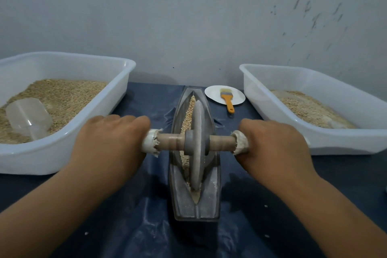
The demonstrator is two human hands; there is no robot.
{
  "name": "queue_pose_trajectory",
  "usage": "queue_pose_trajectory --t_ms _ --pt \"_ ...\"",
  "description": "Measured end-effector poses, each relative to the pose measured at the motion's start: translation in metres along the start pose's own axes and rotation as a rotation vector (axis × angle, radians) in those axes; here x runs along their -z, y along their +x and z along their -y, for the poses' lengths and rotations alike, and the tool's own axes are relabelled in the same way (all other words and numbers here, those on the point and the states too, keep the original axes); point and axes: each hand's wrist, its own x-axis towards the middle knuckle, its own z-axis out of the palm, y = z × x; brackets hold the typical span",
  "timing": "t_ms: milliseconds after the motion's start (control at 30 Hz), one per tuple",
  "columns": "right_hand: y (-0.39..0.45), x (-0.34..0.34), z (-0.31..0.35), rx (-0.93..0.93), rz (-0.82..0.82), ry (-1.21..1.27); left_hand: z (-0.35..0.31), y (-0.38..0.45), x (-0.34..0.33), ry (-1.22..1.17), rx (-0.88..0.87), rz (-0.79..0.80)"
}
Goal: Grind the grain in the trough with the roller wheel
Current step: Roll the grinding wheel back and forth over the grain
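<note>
Both hands, left hand [109,138] and right hand [274,142], grip the wooden axle's frayed cloth-wrapped ends, the grey stone roller wheel [198,144] upright in a boat-shaped trough [195,201] of coarse tan grain [189,115].

White tubs [117,111] flanking trough [195,207]

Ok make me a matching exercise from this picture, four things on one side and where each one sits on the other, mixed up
Things:
1. roller wheel
2. brush
3. clear scoop
4. left hand

Places:
A. in the left tub's grain
B. on the white plate
C. in the trough
D. on the wrapped handle end

Pairs: 1-C, 2-B, 3-A, 4-D
</note>
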Motion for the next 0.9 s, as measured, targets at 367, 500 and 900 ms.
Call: queue_pose_trajectory --t_ms 367,500,900 --pt "0.012 0.001 -0.003 -0.001 0.126 -0.01 0.005 0.006 -0.023 0.005 0.044 0.02" --pt "0.032 -0.02 -0.005 -0.044 0.15 -0.007 0.004 0.027 -0.038 -0.026 0.107 0.072" --pt "0.094 -0.086 -0.026 -0.117 0.028 0.048 0.009 0.095 -0.063 0.041 0.135 0.086"
